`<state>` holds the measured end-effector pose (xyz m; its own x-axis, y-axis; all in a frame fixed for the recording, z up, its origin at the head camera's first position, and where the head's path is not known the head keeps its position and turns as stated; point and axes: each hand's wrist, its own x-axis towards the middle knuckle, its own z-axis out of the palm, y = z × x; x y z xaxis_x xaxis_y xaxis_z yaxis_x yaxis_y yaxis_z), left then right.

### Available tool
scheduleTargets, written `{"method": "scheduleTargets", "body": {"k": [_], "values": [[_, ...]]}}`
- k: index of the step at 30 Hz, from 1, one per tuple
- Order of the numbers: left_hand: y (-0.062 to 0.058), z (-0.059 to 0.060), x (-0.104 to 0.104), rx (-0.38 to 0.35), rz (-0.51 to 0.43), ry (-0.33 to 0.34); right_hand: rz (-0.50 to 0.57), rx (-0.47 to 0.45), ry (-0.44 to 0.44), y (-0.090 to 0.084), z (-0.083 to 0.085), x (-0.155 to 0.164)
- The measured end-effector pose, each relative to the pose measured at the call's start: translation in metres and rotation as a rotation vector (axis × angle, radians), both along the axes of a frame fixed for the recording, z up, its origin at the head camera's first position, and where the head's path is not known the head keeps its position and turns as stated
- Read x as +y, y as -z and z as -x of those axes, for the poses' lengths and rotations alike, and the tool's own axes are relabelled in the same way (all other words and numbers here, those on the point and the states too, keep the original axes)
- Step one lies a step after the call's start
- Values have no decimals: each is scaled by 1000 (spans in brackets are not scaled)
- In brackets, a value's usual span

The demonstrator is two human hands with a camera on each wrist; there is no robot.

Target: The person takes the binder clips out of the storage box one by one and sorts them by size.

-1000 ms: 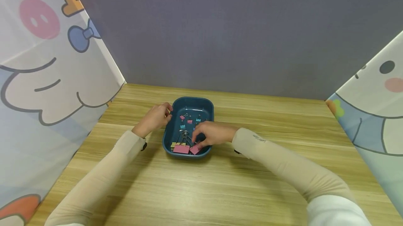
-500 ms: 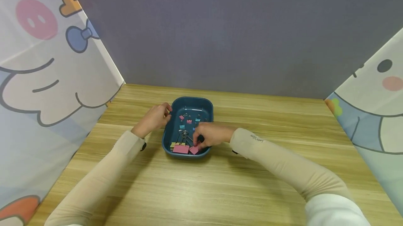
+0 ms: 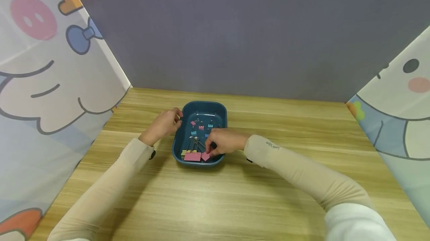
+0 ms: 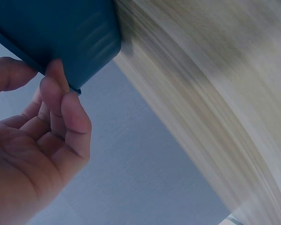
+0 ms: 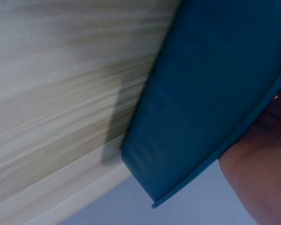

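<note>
Blue tray (image 3: 220, 111), pink binder clip (image 3: 205, 156) pinched by right hand (image 3: 224, 141), sleeve logo (image 3: 271, 145) unreadable

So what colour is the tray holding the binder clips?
Dark teal blue; the tray shows best in the head view.

Tray (image 3: 220, 111): smooth, slightly glossy blue plastic. Table (image 3: 268, 192): matt wood grain. Binder clips (image 3: 192, 156): coloured bodies, shiny metal handles.
</note>
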<state>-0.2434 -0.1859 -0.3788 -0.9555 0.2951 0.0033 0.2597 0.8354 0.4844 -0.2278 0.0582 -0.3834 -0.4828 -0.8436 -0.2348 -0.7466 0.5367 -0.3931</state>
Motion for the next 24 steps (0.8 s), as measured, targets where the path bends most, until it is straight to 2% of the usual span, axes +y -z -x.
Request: {"method": "scheduleTargets", "body": {"k": [16, 24], "values": [[-2, -1, 1, 5, 4, -4, -13, 34, 18, -1, -1, -1], [-1, -1, -1, 7, -6, -2, 84, 58, 11, 2, 3, 3]]}}
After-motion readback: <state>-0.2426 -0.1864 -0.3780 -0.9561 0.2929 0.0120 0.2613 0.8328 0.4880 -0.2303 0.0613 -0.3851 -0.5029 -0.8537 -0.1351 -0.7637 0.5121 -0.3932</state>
